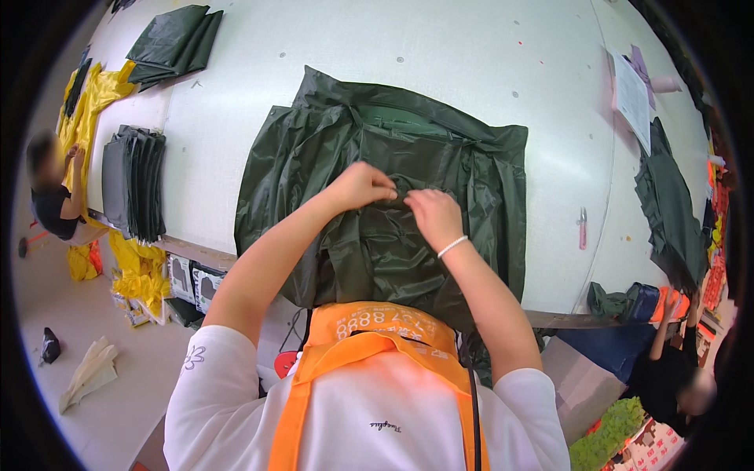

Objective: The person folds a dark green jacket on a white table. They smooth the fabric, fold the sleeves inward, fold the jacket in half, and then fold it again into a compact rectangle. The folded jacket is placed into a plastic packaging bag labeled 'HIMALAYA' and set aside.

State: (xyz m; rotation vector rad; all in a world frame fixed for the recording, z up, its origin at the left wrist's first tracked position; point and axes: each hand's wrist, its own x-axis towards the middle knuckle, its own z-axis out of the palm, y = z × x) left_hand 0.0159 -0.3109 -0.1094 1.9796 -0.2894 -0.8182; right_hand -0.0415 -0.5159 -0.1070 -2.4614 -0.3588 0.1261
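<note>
A dark green, shiny waterproof garment (pixel 487 204) lies spread and wrinkled on the table in front of me, its near part hanging toward my apron. Around the middle of it, my left hand (pixel 363 187) and my right hand (pixel 436 216) nearly meet. Both hands pinch a small gathered bit of the green fabric, with fingertips a short gap apart. Just what sits between the fingertips is too small to make out beyond the cloth. A band circles my right wrist.
Stacked folded dark green garments (pixel 133 184) and another folded pile (pixel 174 43) lie to the left, near yellow garments (pixel 102 102) and a person. Pink-handled snips (pixel 583 229) lie at right, before a paper sheet (pixel 631 98) and more green fabric (pixel 667 204). Another person works at lower right.
</note>
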